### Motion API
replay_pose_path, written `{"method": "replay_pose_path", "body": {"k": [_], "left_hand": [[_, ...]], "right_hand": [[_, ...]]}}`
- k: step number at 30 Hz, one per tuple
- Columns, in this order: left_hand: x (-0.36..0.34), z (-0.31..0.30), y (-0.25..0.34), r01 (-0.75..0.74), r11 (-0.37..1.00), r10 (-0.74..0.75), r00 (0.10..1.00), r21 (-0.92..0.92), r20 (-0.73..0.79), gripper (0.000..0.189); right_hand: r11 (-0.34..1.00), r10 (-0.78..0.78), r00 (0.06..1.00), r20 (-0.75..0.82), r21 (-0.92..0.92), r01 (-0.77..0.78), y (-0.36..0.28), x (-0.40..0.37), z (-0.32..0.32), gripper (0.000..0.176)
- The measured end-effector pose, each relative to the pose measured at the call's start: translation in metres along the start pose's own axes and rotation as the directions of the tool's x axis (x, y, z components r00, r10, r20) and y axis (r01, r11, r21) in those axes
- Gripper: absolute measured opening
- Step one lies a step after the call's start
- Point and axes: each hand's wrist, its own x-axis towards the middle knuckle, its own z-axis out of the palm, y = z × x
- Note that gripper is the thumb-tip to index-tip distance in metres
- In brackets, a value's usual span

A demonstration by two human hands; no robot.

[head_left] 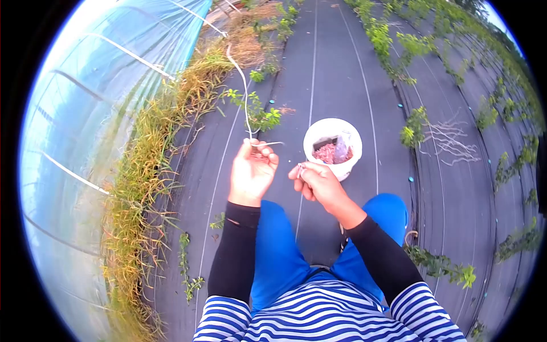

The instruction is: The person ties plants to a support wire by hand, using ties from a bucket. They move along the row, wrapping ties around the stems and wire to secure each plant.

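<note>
A thin white cord [245,94] runs down from the upper left to my left hand [252,171], which is palm up with its thumb and index finger pinched on the cord. A short end of the cord sticks out to the right past the fingertips. My right hand [321,187] is closed on a small pale pinkish piece, too small to name. Just beyond it stands a white bucket [356,142] holding reddish-pink bits [326,153], a clear plastic bag [343,147] and a dark object.
Black ground cover [336,62] with white lines lies below. Dry grass [137,188] and a plastic-covered tunnel [74,142] are at the left. Leafy plants [415,126] and bare pale twigs [453,139] are at the right; a small green plant [259,114] grows beyond my left hand.
</note>
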Motion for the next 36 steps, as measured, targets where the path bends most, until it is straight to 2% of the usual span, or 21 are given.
{"method": "replay_pose_path", "body": {"k": [1,2,3,4,5,6,7,8,11,13,15,20,23,25,27,28,30,31,33,34,36], "left_hand": [[0.0,-0.006,-0.016,0.001,1.0,-0.001,1.0,0.031,0.004,0.022],[-0.003,-0.006,-0.034,0.008,0.998,-0.006,0.999,0.064,-0.037,0.023],[-0.007,-0.006,-0.052,0.008,0.996,-0.001,0.997,0.092,-0.08,0.025],[-0.007,-0.015,-0.068,0.021,0.995,-0.015,0.998,0.094,-0.063,0.024],[-0.006,-0.021,-0.083,0.028,0.995,-0.023,0.999,0.097,-0.044,0.024],[-0.009,-0.018,-0.094,0.12,0.991,-0.114,0.99,0.059,-0.085,0.023],[-0.004,-0.039,-0.104,0.162,0.983,-0.152,0.982,-0.083,0.115,0.022],[-0.006,-0.039,-0.111,0.197,0.975,-0.189,0.978,-0.104,0.083,0.021],[-0.014,-0.027,-0.122,0.261,0.954,-0.257,0.965,-0.149,0.044,0.02],[-0.017,-0.028,-0.126,0.285,0.941,-0.285,0.958,-0.184,0.027,0.021],[-0.015,-0.031,-0.131,0.339,0.933,-0.337,0.941,-0.12,0.039,0.023],[-0.013,-0.03,-0.146,0.33,0.935,-0.33,0.944,-0.132,0.026,0.03],[-0.009,-0.036,-0.156,0.381,0.9,-0.342,0.918,-0.212,0.202,0.03],[-0.008,-0.035,-0.16,0.386,0.904,-0.372,0.922,-0.186,0.106,0.027],[-0.005,-0.047,-0.166,0.452,0.848,-0.388,0.885,-0.275,0.258,0.029],[-0.006,-0.052,-0.173,0.45,0.844,-0.387,0.888,-0.292,0.25,0.029],[-0.01,-0.039,-0.177,0.367,0.923,-0.378,0.921,-0.113,-0.095,0.024],[-0.01,-0.044,-0.178,0.367,0.922,-0.38,0.92,-0.123,-0.1,0.024],[-0.012,-0.045,-0.174,0.472,0.878,-0.468,0.882,0.079,-0.06,0.017],[-0.011,-0.039,-0.18,0.506,0.857,-0.474,0.848,0.095,-0.237,0.015],[-0.006,-0.039,-0.178,0.548,0.82,-0.498,0.826,0.167,-0.265,0.017]], "right_hand": [[1.0,0.003,1.0,-0.02,0.005,-0.003,0.001,-0.006,0.0,0.019],[0.946,-0.234,0.963,-0.132,-0.26,0.194,0.002,-0.012,-0.001,0.018],[0.785,-0.471,0.868,-0.16,-0.525,0.329,0.002,-0.017,-0.003,0.018],[0.526,-0.691,0.72,-0.06,-0.725,0.444,0.002,-0.017,-0.006,0.018],[0.525,-0.685,0.727,-0.049,-0.725,0.446,-0.001,-0.023,-0.006,0.018],[0.409,-0.688,0.726,0.005,-0.824,0.393,-0.008,-0.029,-0.002,0.019],[0.279,-0.684,0.727,0.061,-0.899,0.338,-0.012,-0.032,0.001,0.02],[0.224,-0.678,0.729,0.096,-0.917,0.329,-0.012,-0.032,0.001,0.023],[0.206,-0.691,0.705,0.157,-0.893,0.401,-0.006,-0.031,-0.008,0.022],[0.225,-0.636,0.749,0.182,-0.885,0.407,-0.005,-0.034,-0.011,0.024],[0.139,-0.683,0.688,0.246,-0.881,0.453,-0.005,-0.032,-0.016,0.026],[0.118,-0.684,0.688,0.244,-0.893,0.434,-0.005,-0.031,-0.026,0.027],[0.116,-0.675,0.695,0.249,-0.893,0.434,-0.003,-0.03,-0.033,0.027],[0.116,-0.655,0.716,0.242,-0.904,0.412,0.0,-0.032,-0.037,0.026],[0.144,-0.687,0.687,0.236,-0.883,0.447,0.003,-0.033,-0.04,0.024],[0.149,-0.673,0.7,0.238,-0.883,0.444,0.001,-0.034,-0.042,0.024],[-0.045,-0.69,0.678,0.254,-0.949,0.311,-0.008,-0.035,-0.047,0.023],[-0.043,-0.682,0.685,0.255,-0.949,0.311,-0.011,-0.034,-0.049,0.023],[-0.221,-0.538,0.781,0.316,-0.947,0.232,-0.016,-0.032,-0.053,0.023],[-0.298,-0.463,0.822,0.332,-0.931,0.208,-0.012,-0.031,-0.06,0.025],[-0.321,-0.376,0.867,0.327,-0.924,0.209,-0.011,-0.03,-0.074,0.023]]}}
